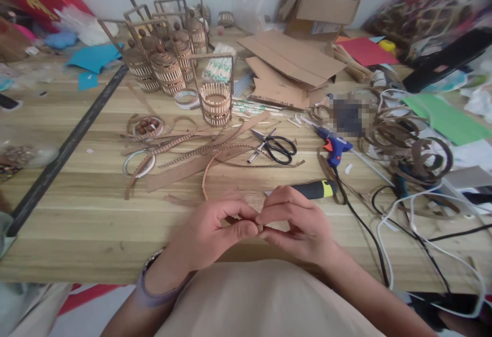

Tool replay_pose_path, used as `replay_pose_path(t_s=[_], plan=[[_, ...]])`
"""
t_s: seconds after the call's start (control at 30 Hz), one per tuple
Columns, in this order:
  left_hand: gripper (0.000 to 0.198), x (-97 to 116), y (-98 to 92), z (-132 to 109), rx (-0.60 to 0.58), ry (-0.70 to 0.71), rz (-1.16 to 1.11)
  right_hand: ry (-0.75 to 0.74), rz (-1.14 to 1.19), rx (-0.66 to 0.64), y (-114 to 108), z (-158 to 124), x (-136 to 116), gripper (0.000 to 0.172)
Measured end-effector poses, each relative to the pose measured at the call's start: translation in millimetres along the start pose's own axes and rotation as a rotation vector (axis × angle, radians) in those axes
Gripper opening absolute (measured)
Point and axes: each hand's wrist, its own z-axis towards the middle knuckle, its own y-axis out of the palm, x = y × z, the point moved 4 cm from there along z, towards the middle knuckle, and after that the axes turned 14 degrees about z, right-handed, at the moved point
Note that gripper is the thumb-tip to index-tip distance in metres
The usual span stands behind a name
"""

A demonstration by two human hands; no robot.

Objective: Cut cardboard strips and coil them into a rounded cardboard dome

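Note:
Close to the table's front edge, my left hand (213,232) and my right hand (298,224) meet, their thumbs and fingers pinching the end of a narrow brown corrugated cardboard strip (205,173). The fingers hide most of the pinched end. From my left hand the strip curves up and away over the table. Just beyond my right hand lies a utility knife (313,189) with a dark and yellow handle. Black-handled scissors (282,150) rest open farther back, beside more corrugated strips (180,144).
A small stick basket (216,103) with a tall handle stands mid-table; several lidded ones (168,70) are behind it. A bowl of brown beads (148,125) and tape rolls sit left. A blue glue gun (335,148), cables and coiled strips (415,147) crowd the right.

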Motion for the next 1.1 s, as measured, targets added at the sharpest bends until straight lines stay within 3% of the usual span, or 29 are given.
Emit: replay_pose_path(t_s=[0.23,0.37,0.5,0.87,1.1], plan=[[0.015,1.7,0.0,-4.2,0.056,-0.089,0.021,-0.06,-0.041,0.055,2.7,-1.6,0.2,0.007],[0.016,5.2,-2.6,-4.5,0.173,-0.034,0.178,-0.07,-0.205,0.014,-0.1,-1.7,-2.2,0.017],[0.02,7.9,-2.3,-4.3,0.219,0.02,0.249,-0.085,-0.295,-0.049,-1.5,-1.4,-7.0,0.012],[0.015,3.6,0.7,-0.3,0.02,-0.054,-0.017,0.048,0.062,0.072,-2.1,-0.7,-1.2,0.006],[0.016,5.1,-0.9,-4.7,0.115,-0.067,0.1,-0.006,-0.103,0.063,-0.4,-0.8,-4.4,0.011]])
